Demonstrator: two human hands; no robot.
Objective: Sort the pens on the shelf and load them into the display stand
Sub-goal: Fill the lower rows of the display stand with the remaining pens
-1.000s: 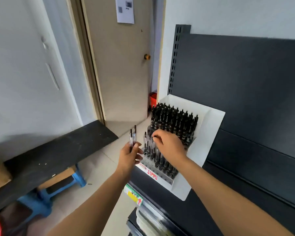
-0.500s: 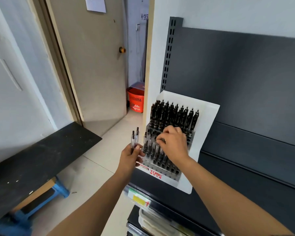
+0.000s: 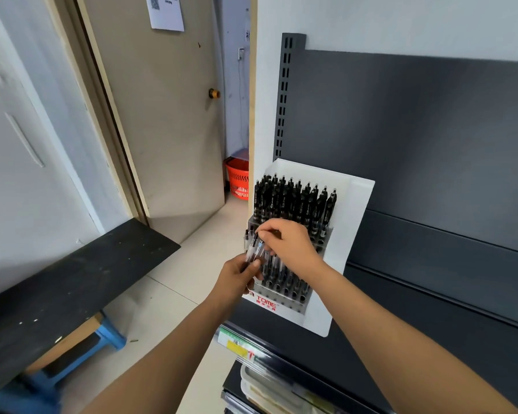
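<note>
A white display stand (image 3: 355, 234) with a red logo sits on the dark shelf (image 3: 326, 351). Its upper rows hold several black pens (image 3: 293, 201); clear-barrelled pens stand in the lower rows. My left hand (image 3: 237, 277) grips a small bundle of clear pens (image 3: 253, 251) just left of the stand's lower rows. My right hand (image 3: 284, 245) reaches across from the right and pinches the top of one pen in that bundle. My right hand hides part of the stand's middle rows.
A beige door (image 3: 162, 121) stands ajar to the left, with an orange basket (image 3: 238, 182) behind it. A black board (image 3: 69, 282) lies over a blue stool (image 3: 102, 339) at lower left. A lower shelf (image 3: 269, 389) holds packaged goods.
My right hand has left the stand's rows and moved left to the bundle. My left hand has brought the pens closer to the stand. The view has shifted slightly.
</note>
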